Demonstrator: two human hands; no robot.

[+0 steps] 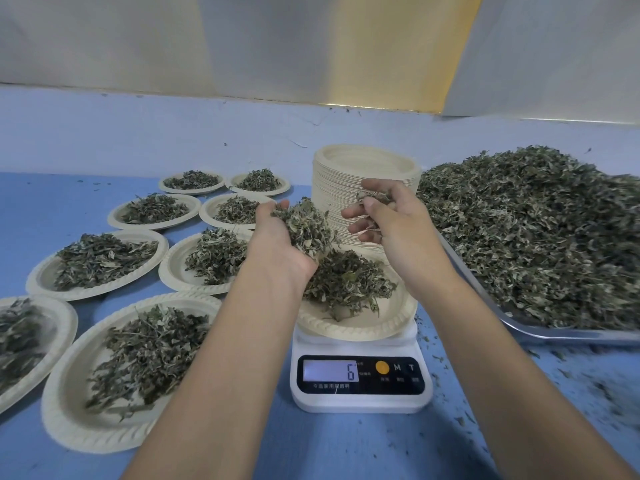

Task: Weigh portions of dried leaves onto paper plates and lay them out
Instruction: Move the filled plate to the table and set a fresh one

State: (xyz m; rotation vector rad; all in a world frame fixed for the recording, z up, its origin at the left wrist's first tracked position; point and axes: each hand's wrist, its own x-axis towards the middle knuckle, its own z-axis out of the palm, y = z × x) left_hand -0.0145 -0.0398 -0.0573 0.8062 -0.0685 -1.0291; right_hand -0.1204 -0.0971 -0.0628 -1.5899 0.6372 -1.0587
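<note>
Blue sheeting (346,445) covers the work surface and runs far back to a pale ledge under white and yellow wall panels (277,46); leaf crumbs (571,375) litter its right side; a white scale (360,400) stands near the centre, its display reading 6, and bears a paper plate (346,329) with a mound of dried leaves (346,282); above it the left hand (277,244) cups a handful of leaves (304,226), fingers curled round it; the right hand (391,216) pinches a few leaves (372,197) between thumb and fingertips; a plate stack (363,164) stands just behind; a metal tray (554,336) heaped with leaves lies to the right; filled plates (104,261) are spread in two columns on the left.
</note>
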